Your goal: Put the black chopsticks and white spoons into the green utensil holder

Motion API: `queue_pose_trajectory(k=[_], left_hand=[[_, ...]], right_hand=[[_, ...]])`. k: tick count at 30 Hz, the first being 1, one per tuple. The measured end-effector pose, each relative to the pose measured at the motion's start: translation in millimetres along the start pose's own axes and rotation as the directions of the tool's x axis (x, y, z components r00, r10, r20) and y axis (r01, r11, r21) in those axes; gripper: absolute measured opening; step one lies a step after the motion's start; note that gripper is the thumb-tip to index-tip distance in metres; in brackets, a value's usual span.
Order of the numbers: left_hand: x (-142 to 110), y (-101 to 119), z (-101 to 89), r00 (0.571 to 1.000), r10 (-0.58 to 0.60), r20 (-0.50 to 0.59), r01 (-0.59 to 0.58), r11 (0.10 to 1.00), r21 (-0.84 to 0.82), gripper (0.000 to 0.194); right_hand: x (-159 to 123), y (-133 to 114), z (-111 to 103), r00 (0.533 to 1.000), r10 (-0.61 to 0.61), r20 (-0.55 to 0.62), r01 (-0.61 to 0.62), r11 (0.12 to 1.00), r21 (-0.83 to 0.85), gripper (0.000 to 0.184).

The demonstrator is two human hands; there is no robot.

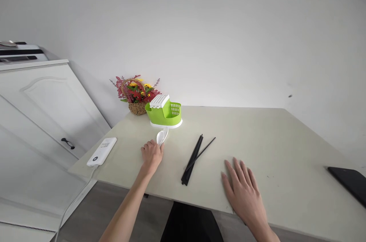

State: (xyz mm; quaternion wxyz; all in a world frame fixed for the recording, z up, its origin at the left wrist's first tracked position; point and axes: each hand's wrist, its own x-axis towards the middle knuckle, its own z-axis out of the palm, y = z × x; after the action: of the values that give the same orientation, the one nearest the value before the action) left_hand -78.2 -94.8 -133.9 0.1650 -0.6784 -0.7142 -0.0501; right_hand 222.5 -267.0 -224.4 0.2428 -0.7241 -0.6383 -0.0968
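Note:
My left hand (152, 154) is closed around the handles of white spoons (161, 136), whose bowls point away from me; how many there are I cannot tell. Just beyond the spoons stands a green plastic utensil holder (166, 114) with a white base and a white slotted top on its left part. Several black chopsticks (194, 160) lie in a loose bundle on the table between my hands, one crossing the others at an angle. To their right, my right hand (244, 188) rests palm down on the tabletop, fingers spread, holding nothing.
A wicker basket of artificial flowers (138, 107) stands behind the holder at the left. A white power bank (102, 152) with a cable lies near the left edge of the table (251, 131). A black phone (350, 181) is at the right edge. White cabinet (42, 120) at left.

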Motion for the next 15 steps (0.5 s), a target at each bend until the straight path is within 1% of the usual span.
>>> queue_pose_trajectory(k=[5,10,13,15], left_hand=[[5.2,0.4,-2.3,0.994,0.097,0.045,-0.097,0.995,0.004,0.048],[5.7,1.0,-12.7,0.986,0.153,0.071,-0.152,0.988,-0.018,0.043],[-0.2,15.3,-26.4,0.976,0.206,0.065,-0.204,0.978,-0.035,0.04],[-9.1,35.7,-39.4,0.962,0.27,0.049,-0.266,0.961,-0.076,0.038]], right_hand=[[1.0,-1.1,-1.7,1.0,0.004,0.015,-0.003,1.0,-0.025,0.067],[0.9,-1.5,-1.4,1.0,-0.014,-0.018,0.014,1.0,-0.009,0.067],[1.2,-2.2,-2.6,1.0,-0.004,-0.011,0.005,1.0,0.024,0.067],[1.6,-3.1,-3.7,1.0,0.003,-0.002,-0.003,0.998,0.055,0.067]])
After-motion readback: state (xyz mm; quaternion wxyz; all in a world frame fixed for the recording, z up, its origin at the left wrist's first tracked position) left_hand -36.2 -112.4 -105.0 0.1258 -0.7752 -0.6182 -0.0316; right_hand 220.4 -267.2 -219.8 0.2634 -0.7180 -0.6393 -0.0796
